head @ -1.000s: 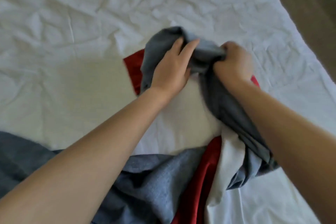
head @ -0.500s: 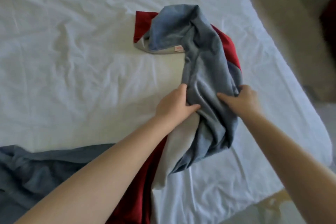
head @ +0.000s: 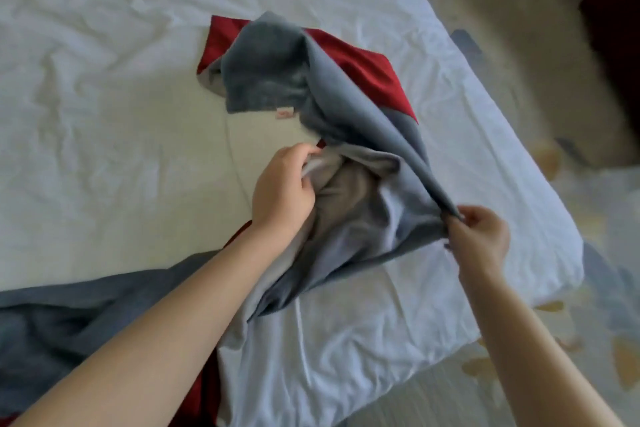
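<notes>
The garment [head: 346, 135], a colour-block top in grey-blue, red and white, lies crumpled on the bed [head: 104, 114]. It sits toward the bed's right side and runs from the middle of the bed down to the near edge, where a further grey-blue part spreads along the bed's near left.

The left hand [head: 282, 194] is over the middle of the bed. Its fingers [head: 301, 153] are curled round a bunched fold of the white and pale grey inner cloth, and the fold sits inside the curl, against the palm.

The right hand [head: 481, 239] is close to the bed's right edge. Its thumb and fingers [head: 459, 230] are pressed together and pinch the edge of the grey-blue panel. The cloth runs taut from this pinch toward the part of the garment farther up the bed. Between the two hands the cloth sags open as a hollow.

A small pale sewn-in label [head: 284, 113] shows at the hem of the darker grey part, farther up the bed than the left hand. Its print is too blurred to read.

Beyond the bed's right edge lies a patterned floor [head: 519, 28], with a dark red object [head: 616, 28] partly in view
</notes>
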A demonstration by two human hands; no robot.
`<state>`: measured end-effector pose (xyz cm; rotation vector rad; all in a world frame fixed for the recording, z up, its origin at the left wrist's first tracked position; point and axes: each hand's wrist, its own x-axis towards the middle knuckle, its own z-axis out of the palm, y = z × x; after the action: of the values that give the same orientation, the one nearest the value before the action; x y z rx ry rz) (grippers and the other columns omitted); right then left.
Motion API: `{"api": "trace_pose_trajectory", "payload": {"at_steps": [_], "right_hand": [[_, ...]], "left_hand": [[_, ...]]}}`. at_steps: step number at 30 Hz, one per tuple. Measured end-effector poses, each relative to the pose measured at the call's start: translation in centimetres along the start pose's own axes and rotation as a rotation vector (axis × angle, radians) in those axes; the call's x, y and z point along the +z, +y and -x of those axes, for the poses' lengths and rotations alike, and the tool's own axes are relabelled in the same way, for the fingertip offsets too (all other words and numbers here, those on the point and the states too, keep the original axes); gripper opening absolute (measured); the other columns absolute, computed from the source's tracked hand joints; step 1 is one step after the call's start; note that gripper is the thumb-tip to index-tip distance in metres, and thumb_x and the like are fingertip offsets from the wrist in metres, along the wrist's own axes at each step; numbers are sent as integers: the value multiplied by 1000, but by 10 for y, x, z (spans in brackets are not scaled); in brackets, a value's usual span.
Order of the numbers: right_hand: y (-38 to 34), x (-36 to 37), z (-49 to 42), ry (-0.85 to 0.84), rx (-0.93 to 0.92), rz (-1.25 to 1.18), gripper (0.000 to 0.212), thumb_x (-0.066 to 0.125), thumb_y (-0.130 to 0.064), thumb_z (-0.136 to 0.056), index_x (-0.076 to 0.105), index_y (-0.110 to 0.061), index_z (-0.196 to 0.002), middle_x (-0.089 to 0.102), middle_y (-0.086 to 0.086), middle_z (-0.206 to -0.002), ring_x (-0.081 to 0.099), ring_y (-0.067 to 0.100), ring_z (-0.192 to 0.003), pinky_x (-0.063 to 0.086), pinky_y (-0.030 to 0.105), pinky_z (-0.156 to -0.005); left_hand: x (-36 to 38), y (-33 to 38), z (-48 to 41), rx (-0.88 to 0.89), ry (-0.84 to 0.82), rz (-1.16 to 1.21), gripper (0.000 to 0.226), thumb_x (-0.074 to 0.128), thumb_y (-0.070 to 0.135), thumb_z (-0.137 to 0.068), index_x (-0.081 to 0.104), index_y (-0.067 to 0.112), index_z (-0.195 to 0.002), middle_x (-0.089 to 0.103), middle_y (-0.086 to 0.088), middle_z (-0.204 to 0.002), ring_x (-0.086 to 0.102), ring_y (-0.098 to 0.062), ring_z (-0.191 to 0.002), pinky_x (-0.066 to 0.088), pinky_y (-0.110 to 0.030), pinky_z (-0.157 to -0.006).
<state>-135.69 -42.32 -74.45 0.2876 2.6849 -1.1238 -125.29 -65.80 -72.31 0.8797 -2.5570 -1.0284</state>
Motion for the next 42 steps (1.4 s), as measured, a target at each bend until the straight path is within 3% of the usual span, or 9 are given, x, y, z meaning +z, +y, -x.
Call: {"api": "trace_pose_trajectory", "payload": {"at_steps": [5,8,13,18,23,26,32,37,42], "right_hand": [[36,-18,20,-34,158,42,27,62,-8,-70,61,-18,-95,64,0,-82,63,25,-82,50,39,-68],[-3,-19,15,36,-156,75,56,66,-6,-67,50,-17,-120,54,4,-109,55,20,-99,41,30,-76],[-93,15,23,-125,-736,115,50,69,-34,-76,52,-19,-120,55,0,-116,52,18,-107,45,30,-80],[-123,54,6,-172,-1024,770,63,68,-32,-82,35,-26,-135,52,6,-120,56,27,-105,42,32,-61],[-95,12,-55,-274,-703,793,31,51,-13,-84,56,-21,-114,63,10,-107,61,34,-94,46,37,-70],[-74,-16,-63,-167,-581,609,30,53,-31,-88,58,-25,-117,62,4,-112,60,27,-98,47,35,-75],[-110,16,-27,-264,-618,399,79,61,-70,-67,33,-34,-132,54,-4,-121,56,18,-96,50,40,-75],[-108,49,-12,-332,-785,906,60,68,-29,-79,37,-17,-129,57,12,-112,57,30,-99,40,32,-62],[-104,18,-39,-227,-757,622,27,57,-13,-80,56,-13,-107,62,15,-104,60,35,-94,44,36,-69]], "left_hand": [[4,3,2,-237,-8,0,41,57,14,-83,54,16,-125,58,2,-91,57,-20,-87,37,-26,-71],[2,2,-4,-329,-92,-51,39,59,28,-85,57,16,-122,59,2,-90,57,-21,-91,39,-28,-72],[10,10,14,-111,-118,-102,19,56,21,-87,59,8,-74,58,-4,-70,51,-20,-66,28,-24,-53],[17,24,40,33,-179,-71,18,55,19,-90,55,14,-72,43,8,-62,47,-14,-58,30,-24,-52],[12,31,48,110,-206,-80,29,54,9,-89,41,5,-63,40,-3,-60,44,-22,-56,35,-39,-49],[12,39,54,163,-214,-91,25,53,7,-88,46,3,-64,43,-5,-63,47,-25,-58,38,-44,-50],[24,60,78,343,-354,-211,9,69,8,-67,68,12,-74,58,-5,-63,57,-25,-55,44,-30,-44],[39,52,95,344,-497,-350,28,60,10,-74,64,15,-101,62,-6,-83,62,-27,-76,55,-38,-64],[41,46,94,350,-500,-347,33,43,14,-85,57,19,-115,60,-3,-93,58,-25,-86,51,-39,-77]]}}
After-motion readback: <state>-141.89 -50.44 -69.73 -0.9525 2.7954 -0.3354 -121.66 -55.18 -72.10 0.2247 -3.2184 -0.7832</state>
